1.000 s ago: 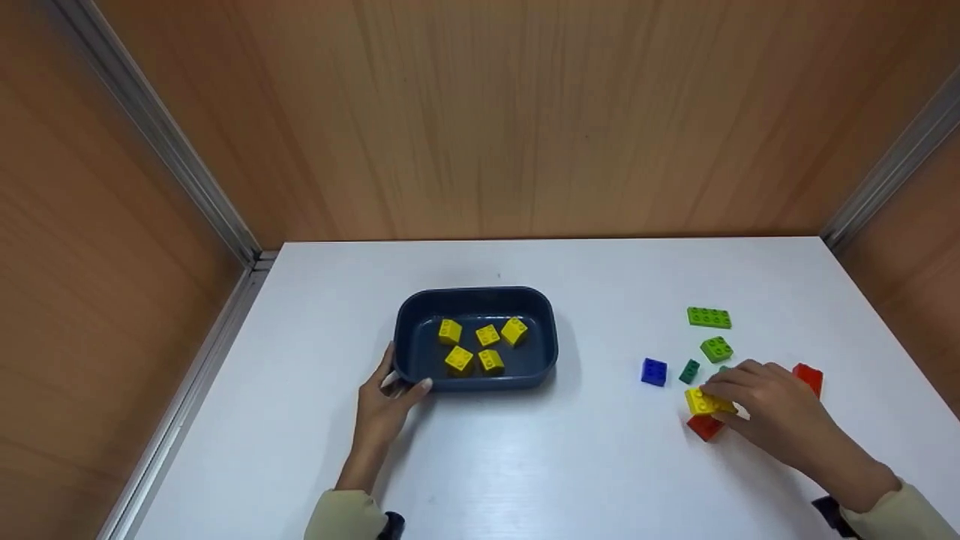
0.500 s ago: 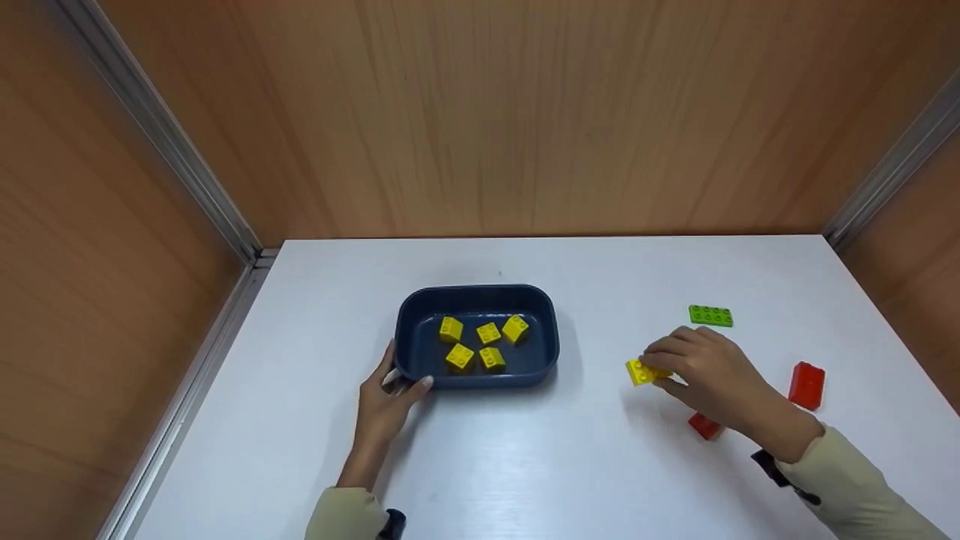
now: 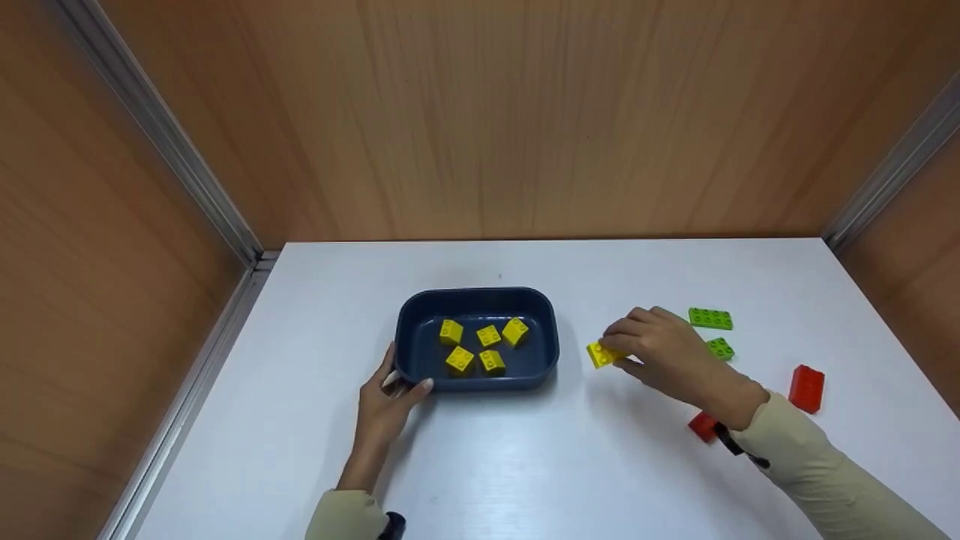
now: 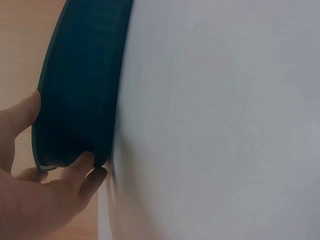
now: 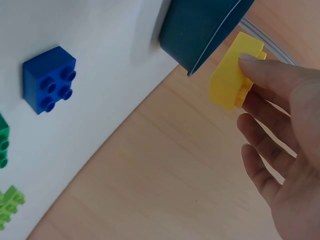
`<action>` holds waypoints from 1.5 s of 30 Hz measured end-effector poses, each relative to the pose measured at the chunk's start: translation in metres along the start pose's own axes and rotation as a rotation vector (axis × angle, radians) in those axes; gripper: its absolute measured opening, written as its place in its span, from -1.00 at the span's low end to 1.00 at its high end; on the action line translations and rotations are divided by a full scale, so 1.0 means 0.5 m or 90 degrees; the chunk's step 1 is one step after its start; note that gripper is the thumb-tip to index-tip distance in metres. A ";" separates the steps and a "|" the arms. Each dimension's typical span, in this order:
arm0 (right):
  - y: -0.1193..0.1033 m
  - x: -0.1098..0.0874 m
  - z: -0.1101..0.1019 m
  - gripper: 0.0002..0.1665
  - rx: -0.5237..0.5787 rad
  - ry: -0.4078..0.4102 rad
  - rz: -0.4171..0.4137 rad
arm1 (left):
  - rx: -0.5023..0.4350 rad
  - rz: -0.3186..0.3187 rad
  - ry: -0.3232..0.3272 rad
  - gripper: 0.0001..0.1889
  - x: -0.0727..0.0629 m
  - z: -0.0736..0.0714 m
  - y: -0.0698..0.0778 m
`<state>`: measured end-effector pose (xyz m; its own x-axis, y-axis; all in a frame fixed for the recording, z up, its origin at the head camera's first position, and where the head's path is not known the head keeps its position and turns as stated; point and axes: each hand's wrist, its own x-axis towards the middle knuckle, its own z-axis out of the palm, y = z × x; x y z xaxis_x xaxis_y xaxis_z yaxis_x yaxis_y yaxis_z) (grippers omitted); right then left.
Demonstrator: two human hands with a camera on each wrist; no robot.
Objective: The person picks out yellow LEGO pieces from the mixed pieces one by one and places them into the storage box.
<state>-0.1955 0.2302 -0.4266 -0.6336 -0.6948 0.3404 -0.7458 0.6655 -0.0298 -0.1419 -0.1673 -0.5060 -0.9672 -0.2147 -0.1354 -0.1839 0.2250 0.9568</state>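
Around the lower left corner of a dark blue rectangular dish [image 3: 480,384] my left hand [image 3: 381,411] keeps its grip, thumb on the near side and fingers on the left side. Several yellow toy bricks [image 3: 459,360] lie apart from one another inside the dish. My right hand [image 3: 667,356] pinches a yellow studded brick [image 3: 601,355] between thumb and fingers, held above the table just right of the dish. In the right wrist view this brick [image 5: 232,72] appears close to the dish wall [image 5: 195,30], with a gap between them.
On the right of the white table [image 3: 480,465] lie two light green bricks [image 3: 710,319] and two red bricks [image 3: 807,389]. The right wrist view also shows a blue brick [image 5: 49,80] and a dark green brick [image 5: 3,142]. A wooden panel [image 3: 525,120] stands behind the table.
My right hand has lifted the yellow brick from among the loose bricks and carried it left towards the dish. The left hand and the dish stay in place.
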 end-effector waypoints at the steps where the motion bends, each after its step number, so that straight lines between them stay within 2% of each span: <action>1: 0.000 0.006 0.002 -0.53 0.003 -0.002 -0.002 | 0.001 -0.003 0.001 -0.04 0.000 0.000 0.000; 20: -0.013 0.121 0.026 -0.62 0.010 -0.010 -0.047 | -0.008 -0.010 -0.005 -0.05 0.001 -0.001 0.000; 29: -0.025 0.171 0.040 -0.65 0.007 -0.045 -0.072 | -0.009 -0.002 -0.005 -0.05 0.001 -0.002 -0.002; 34: -0.033 0.193 0.055 -0.67 0.010 -0.082 -0.093 | -0.009 -0.003 -0.003 -0.04 0.001 -0.003 -0.001; 45: -0.054 0.219 0.083 -0.66 0.000 -0.146 -0.132 | -0.024 0.008 -0.004 -0.05 0.001 -0.002 -0.005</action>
<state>-0.2532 0.1247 -0.4277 -0.4983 -0.8590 0.1175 -0.8638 0.5036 0.0181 -0.1419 -0.1690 -0.5080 -0.9706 -0.2059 -0.1246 -0.1650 0.1919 0.9675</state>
